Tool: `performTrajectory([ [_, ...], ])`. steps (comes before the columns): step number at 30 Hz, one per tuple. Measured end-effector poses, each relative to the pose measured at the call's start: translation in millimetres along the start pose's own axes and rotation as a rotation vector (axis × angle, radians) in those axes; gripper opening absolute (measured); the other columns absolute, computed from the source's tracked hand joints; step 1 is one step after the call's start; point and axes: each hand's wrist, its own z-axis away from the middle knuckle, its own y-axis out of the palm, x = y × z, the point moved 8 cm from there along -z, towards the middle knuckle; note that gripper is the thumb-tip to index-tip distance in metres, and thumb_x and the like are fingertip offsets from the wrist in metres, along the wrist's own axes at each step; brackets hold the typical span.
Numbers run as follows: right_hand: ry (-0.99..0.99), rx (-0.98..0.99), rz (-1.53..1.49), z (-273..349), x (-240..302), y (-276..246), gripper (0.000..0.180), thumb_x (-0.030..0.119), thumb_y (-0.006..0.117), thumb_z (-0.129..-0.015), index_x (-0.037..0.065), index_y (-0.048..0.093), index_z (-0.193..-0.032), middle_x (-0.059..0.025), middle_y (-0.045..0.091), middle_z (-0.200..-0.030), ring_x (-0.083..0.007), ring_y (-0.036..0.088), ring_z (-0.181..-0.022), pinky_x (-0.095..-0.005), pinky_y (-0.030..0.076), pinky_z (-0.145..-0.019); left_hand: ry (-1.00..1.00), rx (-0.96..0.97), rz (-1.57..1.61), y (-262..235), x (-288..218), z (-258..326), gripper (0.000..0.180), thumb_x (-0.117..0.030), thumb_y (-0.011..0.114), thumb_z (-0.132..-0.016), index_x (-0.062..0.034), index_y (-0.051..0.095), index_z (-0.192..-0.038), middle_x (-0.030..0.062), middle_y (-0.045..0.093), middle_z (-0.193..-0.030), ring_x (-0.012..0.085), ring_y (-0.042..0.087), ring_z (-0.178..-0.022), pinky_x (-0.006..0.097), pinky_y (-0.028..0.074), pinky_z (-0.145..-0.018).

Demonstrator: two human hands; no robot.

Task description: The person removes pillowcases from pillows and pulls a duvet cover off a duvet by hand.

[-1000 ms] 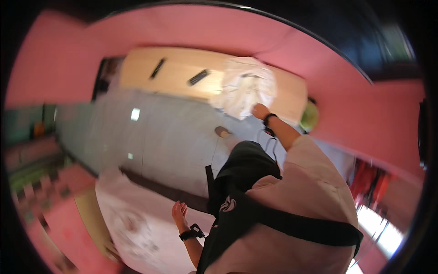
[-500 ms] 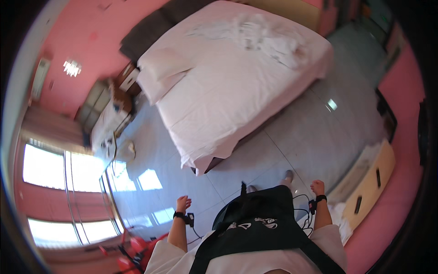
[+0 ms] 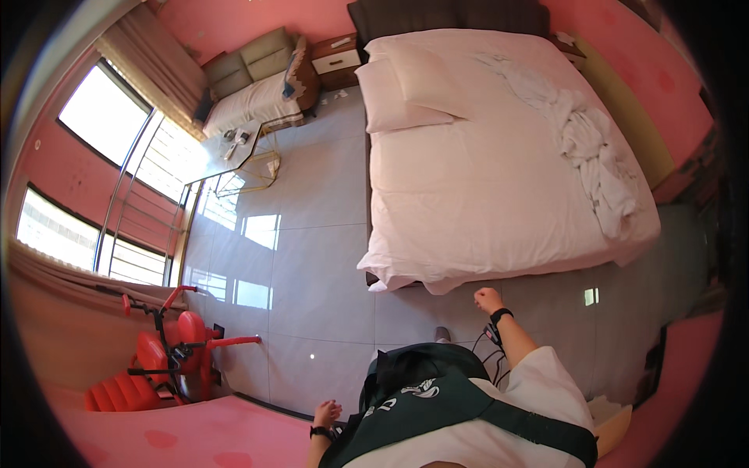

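Note:
My left hand (image 3: 328, 411) hangs low beside my body with its fingers loosely apart and nothing in it. Farther forward, my right hand (image 3: 488, 299) is closed with its fingers curled in, and no object shows in it. It appears just in front of the near edge of a large bed (image 3: 468, 203) with a pale pink sheet, though I cannot tell whether it touches. Two pillows (image 3: 433, 82) overlap at the bed's upper left. Along the bed's right side lies a crumpled white cover (image 3: 581, 144). Each wrist wears a black band with a small device.
A glass-topped table (image 3: 234, 148) with gold legs stands by the railing and windows. Behind it are a grey sofa (image 3: 253, 86) and a nightstand (image 3: 337, 61). Red equipment with handlebars and pads (image 3: 172, 347) occupies the lower left. Grey tiles (image 3: 320, 257) cover the floor.
The view has turned left, so the bed sits farther right and squarer. My right hand has swung forward and my left hand back. The red equipment shows more fully.

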Motion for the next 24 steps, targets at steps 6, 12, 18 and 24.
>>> performTrajectory([
  [6, -0.102, 0.195, 0.120, -64, 88, 84, 0.019, 0.019, 0.052, -0.075, 0.002, 0.059, -0.077, -0.0043, 0.056, -0.062, -0.0116, 0.052, -0.049, -0.0244, 0.043, -0.044, -0.101, -0.115, 0.036, -45, 93, -22, 0.026, -0.019, 0.051, -0.082, -0.0009, 0.051, -0.101, 0.0143, 0.060, -0.083, 0.0190, 0.060, -0.070, 0.026, 0.049, -0.058],
  [12, 0.064, 0.258, -0.101, -111, 132, 164, 0.021, 0.019, 0.052, -0.077, 0.003, 0.055, -0.090, -0.0071, 0.056, -0.071, -0.0136, 0.053, -0.052, -0.0256, 0.045, -0.046, 0.072, -0.125, -0.438, -88, 41, -44, 0.023, -0.023, 0.047, -0.085, -0.0033, 0.057, -0.089, 0.0076, 0.061, -0.084, 0.0177, 0.057, -0.070, 0.028, 0.047, -0.061],
  [18, 0.222, 0.100, -0.346, -117, 167, 191, 0.037, 0.024, 0.053, -0.079, 0.006, 0.043, -0.111, -0.0116, 0.055, -0.089, -0.0226, 0.058, -0.068, -0.0305, 0.048, -0.055, 0.079, -0.180, -0.040, -152, -157, -84, 0.024, -0.023, 0.053, -0.081, -0.0014, 0.054, -0.091, 0.0097, 0.059, -0.066, 0.0156, 0.056, -0.054, 0.025, 0.042, -0.044],
  [24, 0.187, 0.042, -0.711, -136, 258, 194, 0.046, 0.024, 0.053, -0.081, 0.006, 0.035, -0.119, -0.0145, 0.053, -0.099, -0.0234, 0.058, -0.074, -0.0299, 0.048, -0.061, 0.434, -0.246, -0.445, -188, -387, -181, 0.021, -0.018, 0.047, -0.079, 0.0003, 0.057, -0.083, 0.0043, 0.056, -0.060, 0.0102, 0.050, -0.048, 0.022, 0.038, -0.041],
])
